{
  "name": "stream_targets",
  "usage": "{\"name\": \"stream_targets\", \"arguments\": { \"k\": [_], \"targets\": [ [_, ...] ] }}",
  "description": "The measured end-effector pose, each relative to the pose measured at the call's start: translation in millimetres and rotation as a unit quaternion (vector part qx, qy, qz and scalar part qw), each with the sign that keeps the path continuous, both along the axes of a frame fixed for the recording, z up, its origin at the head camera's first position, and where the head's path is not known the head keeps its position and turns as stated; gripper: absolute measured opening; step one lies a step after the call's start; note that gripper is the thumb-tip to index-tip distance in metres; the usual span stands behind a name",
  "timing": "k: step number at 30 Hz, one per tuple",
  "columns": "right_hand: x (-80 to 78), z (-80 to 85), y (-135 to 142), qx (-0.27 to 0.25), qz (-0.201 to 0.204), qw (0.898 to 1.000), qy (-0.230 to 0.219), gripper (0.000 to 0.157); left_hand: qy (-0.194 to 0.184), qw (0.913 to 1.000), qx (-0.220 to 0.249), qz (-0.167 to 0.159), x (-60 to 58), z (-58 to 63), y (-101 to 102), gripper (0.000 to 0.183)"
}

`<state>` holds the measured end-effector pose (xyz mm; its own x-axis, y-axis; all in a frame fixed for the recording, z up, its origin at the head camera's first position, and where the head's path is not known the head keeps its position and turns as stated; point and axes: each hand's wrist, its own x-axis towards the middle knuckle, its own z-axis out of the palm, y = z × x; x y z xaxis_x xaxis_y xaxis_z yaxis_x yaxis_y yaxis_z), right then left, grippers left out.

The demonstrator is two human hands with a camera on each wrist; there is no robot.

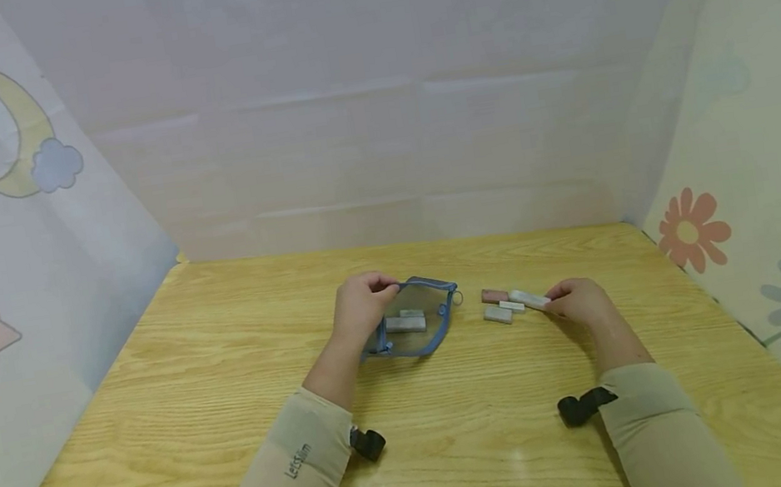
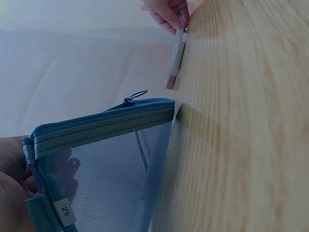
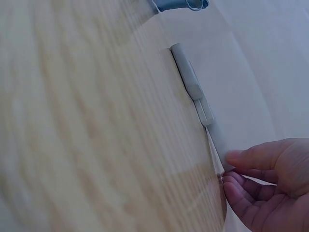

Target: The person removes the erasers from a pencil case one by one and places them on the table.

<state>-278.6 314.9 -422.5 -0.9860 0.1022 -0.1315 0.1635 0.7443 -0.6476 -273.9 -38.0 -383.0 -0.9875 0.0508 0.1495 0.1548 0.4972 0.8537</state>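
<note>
My left hand [image 1: 361,311] grips the upper left edge of a blue mesh zip pouch [image 1: 436,338]. Through the mesh, a few greyish bar-shaped blocks [image 1: 405,324] show inside it. The pouch [image 2: 111,164] stands with its zipped edge raised in the left wrist view. To the right, my right hand [image 1: 583,301] pinches one end of a long whitish block [image 1: 528,299] between thumb and fingers. Beside that block lie a reddish block [image 1: 493,295], a small white block [image 1: 511,306] and a grey block [image 1: 498,315]. The grey block [image 3: 184,72] is nearest the pouch in the right wrist view.
The wood-grain table [image 1: 462,418] runs back to a pale covered wall [image 1: 377,153]. Printed side panels stand left and right. A dark wrist camera [image 1: 368,444] sits on the left forearm and another camera [image 1: 586,407] on the right.
</note>
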Motion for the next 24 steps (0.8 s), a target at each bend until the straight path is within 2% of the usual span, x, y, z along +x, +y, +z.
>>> {"name": "stream_targets", "arguments": {
  "k": [7,15,24],
  "targets": [
    [-0.3,0.1,-2.4,0.011,-0.001,1.0,-0.009,0.026,0.004,1.0,0.002,-0.003,-0.9,-1.5,-0.2,0.008],
    [-0.7,2.6,-5.1,-0.01,-0.021,0.999,-0.036,0.028,0.008,1.0,-0.002,0.0,-1.9,-3.0,-0.6,0.006],
    [-0.7,2.2,-4.2,-0.035,-0.026,0.998,-0.041,0.031,0.009,0.9999,-0.007,-0.003,-2.7,-3.6,0.2,0.006]
  ]
}}
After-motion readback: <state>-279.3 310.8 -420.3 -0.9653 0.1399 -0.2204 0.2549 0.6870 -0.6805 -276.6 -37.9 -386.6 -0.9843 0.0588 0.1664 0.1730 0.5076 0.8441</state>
